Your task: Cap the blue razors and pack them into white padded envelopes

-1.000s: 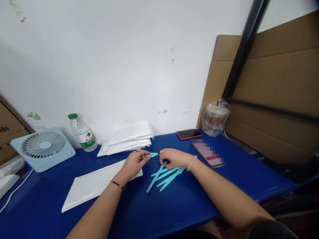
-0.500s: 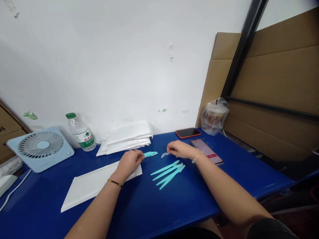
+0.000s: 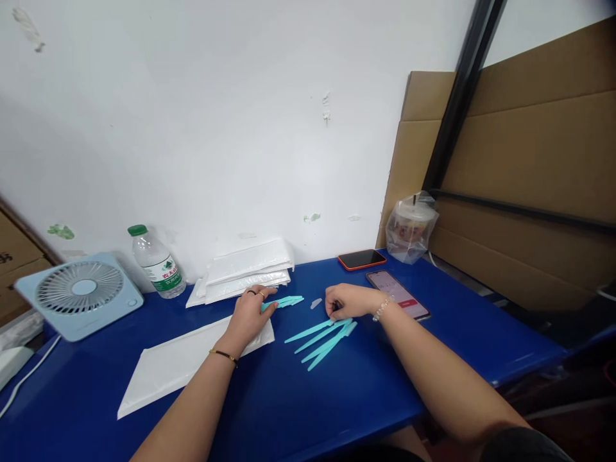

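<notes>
My right hand (image 3: 344,301) is closed, its fingertips pinching the blade end of a teal eyebrow razor (image 3: 308,332). Under and beside it, several more teal razors (image 3: 323,350) lie fanned out on the blue table. A small translucent blade cap (image 3: 316,303) rests just left of my right hand. My left hand (image 3: 253,311) lies over another small group of teal razors (image 3: 289,301), thumb and fingers apart around their near ends. Its palm side is hidden. Beneath the left wrist is a white padded mailer (image 3: 178,359).
A stack of white mailers (image 3: 250,263) stands against the wall. At the left are a water bottle (image 3: 161,269) and a blue fan (image 3: 81,292). Two phones, one orange-edged (image 3: 362,259) and one lit (image 3: 397,292), lie near a bagged cup (image 3: 411,228) at the right.
My right hand has moved down from the translucent cap to the fanned razors, and the leftmost razor has shifted slightly left. My left fingers have spread from a pinch over their razors.
</notes>
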A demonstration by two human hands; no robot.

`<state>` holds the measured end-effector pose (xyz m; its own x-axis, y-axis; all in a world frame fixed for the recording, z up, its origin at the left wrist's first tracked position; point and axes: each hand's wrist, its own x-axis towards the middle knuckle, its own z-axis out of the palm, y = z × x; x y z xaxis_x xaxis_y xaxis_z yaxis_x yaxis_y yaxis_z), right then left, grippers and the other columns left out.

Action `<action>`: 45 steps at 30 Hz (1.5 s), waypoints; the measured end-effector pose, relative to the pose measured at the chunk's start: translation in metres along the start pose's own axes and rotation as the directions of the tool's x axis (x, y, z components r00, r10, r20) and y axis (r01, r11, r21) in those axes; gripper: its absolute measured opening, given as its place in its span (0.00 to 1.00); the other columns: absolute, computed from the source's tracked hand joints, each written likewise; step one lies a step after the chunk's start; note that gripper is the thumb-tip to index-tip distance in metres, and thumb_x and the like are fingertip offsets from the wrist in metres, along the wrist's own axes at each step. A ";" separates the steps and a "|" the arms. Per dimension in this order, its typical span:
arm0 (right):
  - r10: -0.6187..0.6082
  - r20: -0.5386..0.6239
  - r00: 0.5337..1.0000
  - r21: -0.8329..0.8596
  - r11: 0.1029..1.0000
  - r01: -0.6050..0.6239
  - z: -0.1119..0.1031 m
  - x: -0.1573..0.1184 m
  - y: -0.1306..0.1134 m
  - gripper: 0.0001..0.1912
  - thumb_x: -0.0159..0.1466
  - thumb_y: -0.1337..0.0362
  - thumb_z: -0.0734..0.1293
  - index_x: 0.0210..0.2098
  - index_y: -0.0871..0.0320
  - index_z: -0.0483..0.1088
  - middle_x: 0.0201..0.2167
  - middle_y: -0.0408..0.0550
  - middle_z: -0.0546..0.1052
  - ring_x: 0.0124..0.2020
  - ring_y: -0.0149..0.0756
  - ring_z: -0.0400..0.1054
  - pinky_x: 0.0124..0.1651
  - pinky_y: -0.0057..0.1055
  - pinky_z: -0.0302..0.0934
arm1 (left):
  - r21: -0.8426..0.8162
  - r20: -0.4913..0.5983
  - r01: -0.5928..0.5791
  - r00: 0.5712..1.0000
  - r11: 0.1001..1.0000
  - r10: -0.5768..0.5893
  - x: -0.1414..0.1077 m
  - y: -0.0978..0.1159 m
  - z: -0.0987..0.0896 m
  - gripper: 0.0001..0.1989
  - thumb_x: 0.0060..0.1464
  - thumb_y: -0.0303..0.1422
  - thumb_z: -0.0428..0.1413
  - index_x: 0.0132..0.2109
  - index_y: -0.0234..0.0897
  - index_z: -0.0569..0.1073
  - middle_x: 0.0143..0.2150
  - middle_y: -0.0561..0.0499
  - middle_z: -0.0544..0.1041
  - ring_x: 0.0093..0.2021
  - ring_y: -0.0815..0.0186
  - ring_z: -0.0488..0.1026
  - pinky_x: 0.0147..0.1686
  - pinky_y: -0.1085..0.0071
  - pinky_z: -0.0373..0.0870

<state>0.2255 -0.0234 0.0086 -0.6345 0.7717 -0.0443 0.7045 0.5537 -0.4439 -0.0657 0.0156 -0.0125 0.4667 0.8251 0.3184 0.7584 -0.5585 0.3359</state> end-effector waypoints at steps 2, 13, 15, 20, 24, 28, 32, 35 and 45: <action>0.007 -0.002 1.000 -0.010 1.000 -0.007 0.000 0.000 0.000 0.09 0.51 0.63 0.71 0.31 0.59 0.76 0.33 0.46 0.71 0.30 0.30 0.64 0.30 0.23 0.56 | -0.047 0.018 -0.043 0.999 0.998 0.044 -0.002 0.011 -0.003 0.16 0.57 0.40 0.49 0.49 0.43 0.72 0.48 0.47 0.71 0.50 0.58 0.66 0.49 0.61 0.64; 0.062 -0.128 0.990 0.146 0.988 -0.043 0.009 0.011 -0.010 0.03 0.56 0.66 0.68 0.30 0.59 0.71 0.24 0.42 0.73 0.24 0.28 0.64 0.26 0.22 0.54 | -0.111 0.224 -0.201 0.949 0.973 0.222 -0.011 0.049 0.005 0.14 0.59 0.36 0.46 0.33 0.40 0.74 0.34 0.51 0.76 0.36 0.64 0.71 0.38 0.70 0.64; 0.078 -0.167 0.983 0.198 0.979 -0.044 0.009 0.012 -0.010 0.04 0.56 0.65 0.67 0.31 0.59 0.71 0.24 0.43 0.74 0.25 0.28 0.66 0.26 0.23 0.56 | -0.097 0.187 -0.167 0.965 0.981 0.183 -0.010 0.050 0.003 0.15 0.60 0.36 0.44 0.33 0.39 0.74 0.35 0.51 0.77 0.36 0.65 0.71 0.37 0.70 0.64; 0.072 -0.220 0.973 0.245 0.969 -0.017 0.006 0.011 -0.007 0.07 0.56 0.63 0.68 0.32 0.60 0.71 0.26 0.44 0.75 0.27 0.30 0.68 0.28 0.23 0.59 | -0.047 0.139 -0.165 0.976 0.985 0.170 -0.007 0.049 -0.001 0.13 0.60 0.36 0.45 0.36 0.40 0.74 0.38 0.50 0.76 0.39 0.64 0.72 0.37 0.70 0.64; 0.172 -0.191 0.966 0.201 0.970 -0.133 -0.001 0.003 0.010 0.04 0.56 0.65 0.68 0.29 0.60 0.71 0.25 0.45 0.76 0.26 0.31 0.69 0.27 0.23 0.59 | 0.045 0.105 -0.109 0.989 0.993 0.104 -0.001 0.027 -0.006 0.15 0.60 0.37 0.45 0.36 0.39 0.75 0.37 0.49 0.76 0.39 0.62 0.71 0.39 0.67 0.64; 0.242 -0.161 0.957 0.145 0.965 -0.220 -0.007 -0.004 0.019 0.04 0.54 0.67 0.69 0.30 0.60 0.73 0.30 0.47 0.76 0.30 0.33 0.70 0.32 0.24 0.60 | 0.081 0.065 -0.023 0.998 0.996 0.018 0.002 -0.002 -0.005 0.13 0.57 0.37 0.47 0.42 0.41 0.75 0.44 0.49 0.75 0.45 0.59 0.70 0.44 0.65 0.65; 0.080 -0.185 0.979 0.023 0.997 -0.077 -0.005 -0.002 0.009 0.12 0.52 0.61 0.72 0.35 0.58 0.74 0.37 0.47 0.72 0.36 0.34 0.68 0.36 0.26 0.60 | 0.054 0.102 0.014 0.995 0.998 -0.019 0.001 -0.015 0.004 0.17 0.57 0.38 0.47 0.51 0.46 0.72 0.49 0.50 0.72 0.49 0.57 0.68 0.45 0.64 0.65; 0.004 -0.069 0.998 0.003 1.000 -0.004 0.001 0.003 0.002 0.11 0.51 0.62 0.73 0.33 0.58 0.74 0.35 0.46 0.71 0.34 0.33 0.66 0.35 0.27 0.58 | 0.020 0.131 0.023 0.991 1.000 -0.025 0.000 -0.015 0.007 0.15 0.56 0.39 0.48 0.48 0.46 0.73 0.46 0.50 0.73 0.48 0.57 0.68 0.44 0.65 0.66; 0.040 -0.140 0.989 0.095 0.995 -0.026 0.005 0.009 -0.020 0.04 0.57 0.66 0.67 0.32 0.59 0.70 0.25 0.41 0.71 0.26 0.28 0.63 0.28 0.23 0.53 | -0.159 0.145 -0.133 0.977 0.978 0.156 -0.008 0.034 -0.006 0.18 0.58 0.44 0.47 0.49 0.43 0.73 0.45 0.49 0.75 0.44 0.61 0.70 0.42 0.68 0.66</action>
<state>0.2046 -0.0289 0.0128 -0.5555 0.8291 0.0635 0.6876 0.5009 -0.5257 -0.0465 -0.0105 0.0012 0.6405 0.7312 0.2348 0.6076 -0.6694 0.4275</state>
